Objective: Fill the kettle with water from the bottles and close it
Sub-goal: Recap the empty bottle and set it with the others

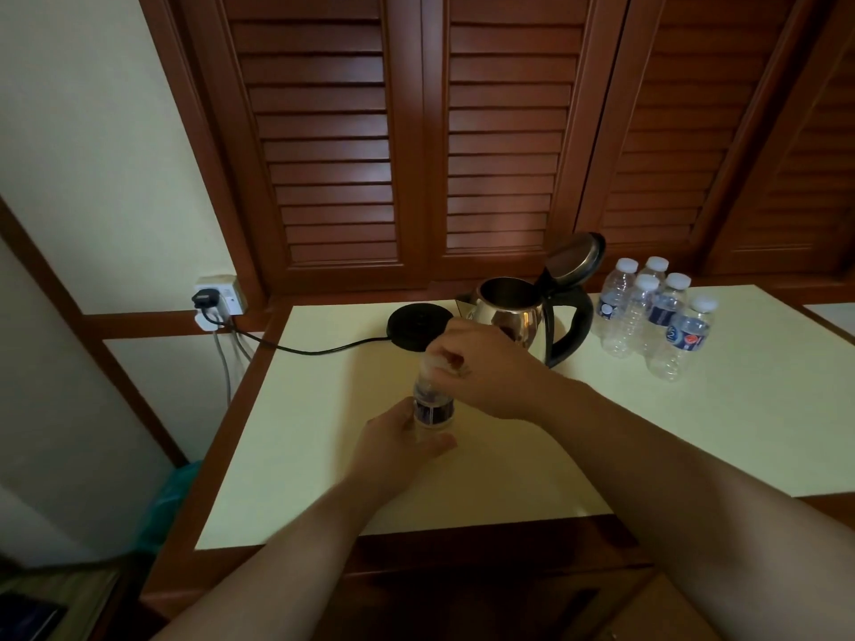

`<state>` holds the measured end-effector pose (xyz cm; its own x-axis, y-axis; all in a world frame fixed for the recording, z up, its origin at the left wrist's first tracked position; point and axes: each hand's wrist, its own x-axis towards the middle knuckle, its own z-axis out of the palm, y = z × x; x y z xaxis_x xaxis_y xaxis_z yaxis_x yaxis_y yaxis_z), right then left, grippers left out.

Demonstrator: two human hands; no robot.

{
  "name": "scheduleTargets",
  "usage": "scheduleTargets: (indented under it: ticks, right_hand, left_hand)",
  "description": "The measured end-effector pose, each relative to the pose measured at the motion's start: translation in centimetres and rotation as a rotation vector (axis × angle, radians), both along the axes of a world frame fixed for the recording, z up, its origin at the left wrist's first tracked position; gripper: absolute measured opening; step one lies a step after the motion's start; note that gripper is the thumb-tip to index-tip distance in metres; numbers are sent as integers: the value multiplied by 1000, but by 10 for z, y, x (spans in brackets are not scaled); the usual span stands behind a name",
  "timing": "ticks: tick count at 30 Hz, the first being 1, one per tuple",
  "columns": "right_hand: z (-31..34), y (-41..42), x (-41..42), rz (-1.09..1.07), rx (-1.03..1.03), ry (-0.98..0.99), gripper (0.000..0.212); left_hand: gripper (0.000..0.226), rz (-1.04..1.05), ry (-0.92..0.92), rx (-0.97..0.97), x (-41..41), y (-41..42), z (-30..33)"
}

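Observation:
A small clear water bottle (432, 409) with a dark label stands upright on the pale table (509, 455). My left hand (398, 444) grips its lower body. My right hand (486, 370) is curled over its top, fingers around the cap. Behind it the steel kettle (509, 312) with a black handle sits off its base, its lid (576, 259) tipped up and open. Several more bottles (657, 316) with white caps stand grouped to the kettle's right.
The black round kettle base (414, 326) lies left of the kettle, its cord (300, 349) running to a wall socket (219, 296). Wooden louvred doors rise behind the table. A teal bag (166, 501) sits low at the left.

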<state>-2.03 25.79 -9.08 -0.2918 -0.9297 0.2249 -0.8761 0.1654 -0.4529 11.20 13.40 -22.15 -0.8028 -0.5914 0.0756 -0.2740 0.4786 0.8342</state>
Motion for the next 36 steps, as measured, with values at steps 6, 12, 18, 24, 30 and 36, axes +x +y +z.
scheduleTargets:
  ticks: [6,12,18,24,30,36]
  right_hand:
    - [6,-2,1,-121,-22,-13,40]
    - [14,-6,0,-15,50,-54,34]
    - [7,5,-9,-25,-26,-201,37]
    - [4,1,4,-145,-60,-151,39]
    - [6,2,-2,-147,-194,-210,35]
    - [-19,44,-35,-307,-146,-255,29]
  left_hand:
    - [40,-2,-1,4,0,0,0]
    - [44,-16,-21,-23,1,0,3]
    - [45,-29,-12,-31,1,0,2]
    - [45,-18,-12,-40,1,1,1]
    - [51,-11,-11,-24,2,1,0]
    - [56,2,3,-29,2,5,5]
